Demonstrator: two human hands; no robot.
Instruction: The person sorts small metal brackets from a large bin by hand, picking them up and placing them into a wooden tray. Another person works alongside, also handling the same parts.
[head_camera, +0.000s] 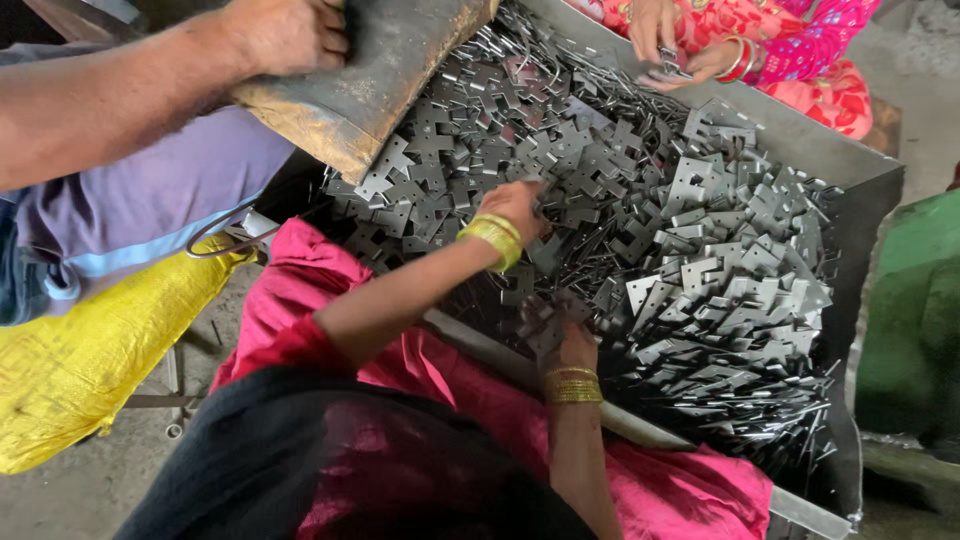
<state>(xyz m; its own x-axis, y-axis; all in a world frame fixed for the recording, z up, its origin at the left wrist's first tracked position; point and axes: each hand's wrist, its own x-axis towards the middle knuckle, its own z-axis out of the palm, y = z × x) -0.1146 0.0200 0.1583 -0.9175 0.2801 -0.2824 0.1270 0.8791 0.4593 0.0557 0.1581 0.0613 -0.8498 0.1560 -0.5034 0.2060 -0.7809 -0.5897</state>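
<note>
Right hand (566, 345), fingers clamped on metal plates (540, 318), sits near the tray edge (500, 352); left hand's (515, 208) fingers hidden mid-heap.

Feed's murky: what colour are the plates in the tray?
Dull grey plates, clearest in the head view.

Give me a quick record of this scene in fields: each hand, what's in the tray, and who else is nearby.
left hand: reaching into the pile of metal plates, fingers among them; whether it grips one cannot be told
right hand: closed on a small bunch of plates near the tray's near rim
tray: grey metal, heaped with flat notched plates
wrists: yellow bangles on both
co-workers: one arm tipping a brown sack over the pile; another person's hands at the far edge
</note>
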